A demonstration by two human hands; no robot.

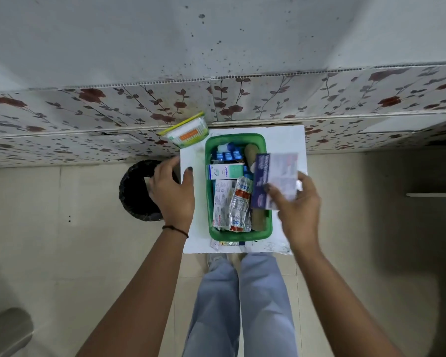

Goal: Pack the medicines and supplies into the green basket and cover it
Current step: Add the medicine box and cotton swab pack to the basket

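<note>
Our right hand (298, 210) fingers (273, 193) pinch a blue and white medicine box (273, 180) over the right side of the green basket (211, 191), already crowded with packs, on the white surface (286, 136); our left hand (174, 191) rests open at its left edge

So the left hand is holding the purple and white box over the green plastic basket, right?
Not quite: the head view shows the right hand holding the purple and white box over the green plastic basket. The left hand rests at the white table's edge.
</note>
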